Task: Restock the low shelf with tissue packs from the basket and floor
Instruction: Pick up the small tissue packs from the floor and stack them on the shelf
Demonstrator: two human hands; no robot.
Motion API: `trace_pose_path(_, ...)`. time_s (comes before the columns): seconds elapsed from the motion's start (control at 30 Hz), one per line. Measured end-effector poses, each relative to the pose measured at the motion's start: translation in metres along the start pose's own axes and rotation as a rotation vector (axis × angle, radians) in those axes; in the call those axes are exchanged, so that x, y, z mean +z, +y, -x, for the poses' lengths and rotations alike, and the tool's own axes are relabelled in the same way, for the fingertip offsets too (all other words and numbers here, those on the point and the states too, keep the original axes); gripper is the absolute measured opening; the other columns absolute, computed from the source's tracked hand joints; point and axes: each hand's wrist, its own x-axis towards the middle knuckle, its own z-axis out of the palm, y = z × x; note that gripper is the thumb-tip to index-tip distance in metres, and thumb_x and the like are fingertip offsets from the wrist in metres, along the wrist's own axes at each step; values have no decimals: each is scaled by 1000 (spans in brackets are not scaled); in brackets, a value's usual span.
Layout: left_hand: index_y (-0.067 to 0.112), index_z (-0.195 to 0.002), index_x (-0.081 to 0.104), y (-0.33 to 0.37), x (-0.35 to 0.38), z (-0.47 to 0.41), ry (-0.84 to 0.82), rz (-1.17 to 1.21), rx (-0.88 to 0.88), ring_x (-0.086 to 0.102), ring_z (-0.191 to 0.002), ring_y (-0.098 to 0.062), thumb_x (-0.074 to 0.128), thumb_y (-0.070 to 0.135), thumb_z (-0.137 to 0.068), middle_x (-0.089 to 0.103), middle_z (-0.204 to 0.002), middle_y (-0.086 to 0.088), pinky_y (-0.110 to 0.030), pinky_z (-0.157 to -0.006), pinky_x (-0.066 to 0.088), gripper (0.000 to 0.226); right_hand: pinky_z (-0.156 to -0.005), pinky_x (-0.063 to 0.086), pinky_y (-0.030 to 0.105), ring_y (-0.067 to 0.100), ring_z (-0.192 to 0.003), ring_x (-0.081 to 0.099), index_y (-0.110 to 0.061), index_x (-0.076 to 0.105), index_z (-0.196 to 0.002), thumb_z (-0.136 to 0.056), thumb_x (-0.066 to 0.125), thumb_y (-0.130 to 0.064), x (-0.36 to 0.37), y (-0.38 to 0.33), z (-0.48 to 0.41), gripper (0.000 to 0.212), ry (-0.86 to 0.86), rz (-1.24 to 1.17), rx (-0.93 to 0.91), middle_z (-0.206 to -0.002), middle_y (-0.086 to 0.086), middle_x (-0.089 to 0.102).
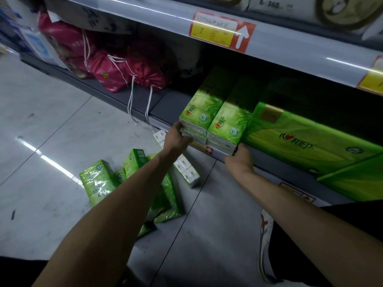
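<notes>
A: Step?
B: Seating tissue packs on low shelf lip, 12 o'clock. Left hand clamped on left corner; right hand against right end, can't tell finger curl.
A: Next?
B: Likely push flush, then fetch floor packs, 7 o'clock. No basket in view; also shelved: red drawstring bags, 10 o'clock.

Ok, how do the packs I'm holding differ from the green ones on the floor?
The held packs sit side by side on the low shelf; the floor packs lie heaped askew. The left hand and right hand grip the held packs; the floor packs are untouched. Both are green-wrapped.
</notes>
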Motion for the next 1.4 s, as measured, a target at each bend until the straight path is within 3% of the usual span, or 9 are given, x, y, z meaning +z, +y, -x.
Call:
trace_pose_path(0.17, 22, -157, 23, -1, 0, 17, 183, -385, 237, 60, -109, -28, 74, 16, -85, 47, -143, -13, -44, -84, 56, 88, -95, 53, 45, 33, -140, 44, -25, 12, -164, -91, 62, -1, -2, 0, 29, 92, 192, 90, -199, -164, 8, 33)
trace_pose_path(0.27, 34, -162, 11, -4, 3, 33, 235, -757, 425, 45, -137, -32, 69, 9, -84, 24, -165, -10, -51, -104, 49, 100, -77, 55, 37, 31, -147, 28, -35, 16, -162, -87, 64, 1, -4, 9, 42, 96, 235, 386, -452, -165, 7, 21)
trace_pose_path(0.37, 36, -164, 6, -7, 1, 43, 71, -955, 453, 25, -152, -34, 64, 7, -84, 12, -172, -6, -57, -117, 35, 103, -83, 59, 38, 34, -147, 30, -31, 14, -163, -86, 68, -2, -7, 13, 42, 98, 119, 630, -448, -169, 5, 5)
trace_pose_path(0.5, 34, -165, -1, 2, 7, 52, 24, -992, 380, 40, -145, -36, 62, 3, -82, 2, -174, -3, -54, -113, 40, 108, -90, 58, 39, 34, -144, 38, -30, 1, -164, -89, 71, -9, -18, 8, 41, 104, -4, 760, -412, -171, 4, -6)
trace_pose_path(0.6, 30, -165, -5, 16, 11, 60, -19, -1031, 316, 60, -121, -36, 61, 0, -82, -10, -174, -3, -48, -93, 51, 111, -78, 57, 37, 36, -127, 56, -32, -7, -163, -91, 67, -7, -31, 2, 40, 107, -124, 812, -380, -170, 3, -15)
trace_pose_path(0.7, 26, -165, -9, 30, 6, 64, -81, -1073, 271, 63, -116, -37, 68, 8, -82, -15, -173, -4, -48, -91, 52, 114, -78, 58, 38, 37, -125, 57, -35, -13, -162, -91, 67, -7, -43, -7, 39, 110, -212, 865, -373, -170, 1, -20)
trace_pose_path(0.83, 22, -165, -2, 47, -1, 70, -145, -1087, 208, 52, -135, -39, 69, 26, -89, -1, -174, -7, -54, -103, 48, 103, -106, 49, 51, 42, -148, 29, -32, -9, -163, -92, 68, -8, -64, -24, 48, 108, -271, 960, -383, -171, 2, -10)
trace_pose_path(1.03, 24, -164, 12, 62, -13, 104, -92, -997, 193, 49, -137, -39, 67, 41, -91, 40, -159, -15, -57, -108, 45, 92, -111, 45, 50, 41, -149, 27, -30, -13, -163, -91, 67, -9, -85, -49, 73, 109, -297, 1045, -462, -170, 12, -2)
trace_pose_path(1.4, 28, -162, 25, 14, -68, 174, 79, -880, 168, 53, -130, -34, 58, 49, -96, 50, -151, -8, -45, -99, 48, 77, -90, 48, 39, 37, -127, 53, -23, 34, -154, -94, 61, -41, -76, -93, 131, 68, -584, 1143, -753, -146, 16, 43)
